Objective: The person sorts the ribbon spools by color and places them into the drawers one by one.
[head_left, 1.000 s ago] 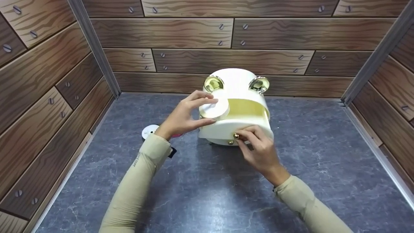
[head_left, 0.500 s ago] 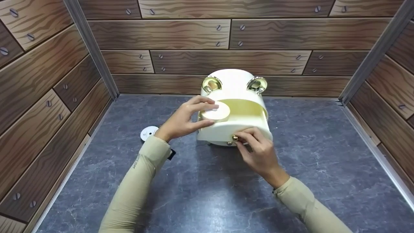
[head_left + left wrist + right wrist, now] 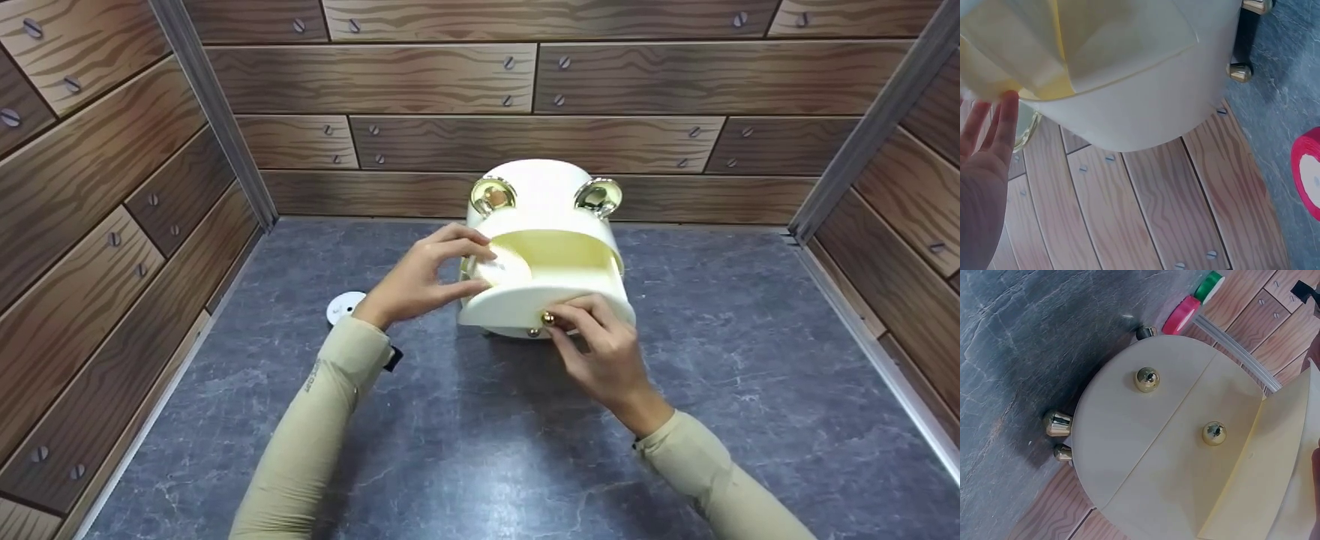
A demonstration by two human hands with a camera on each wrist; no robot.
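A white rounded drawer box with gold ears stands near the back wall, its top drawer pulled out. Inside that drawer, at the left, lies a white disc resembling a ribbon roll. My left hand is at the disc's left edge, thumb and fingers spread apart; in the left wrist view the fingers look fairly straight near the drawer rim. My right hand pinches the gold drawer knob between thumb and fingers. Two lower knobs show in the right wrist view, the middle knob and the bottom knob.
Left of the box lies a white-sided roll, partly behind my left wrist. A pink ribbon roll and a green ribbon roll show in the right wrist view. Wood-patterned walls enclose the dark marbled floor.
The white disc has gone lower into the drawer, and my left fingers have drawn slightly left from it. My right hand keeps its pinch on the knob; the drawer stays out.
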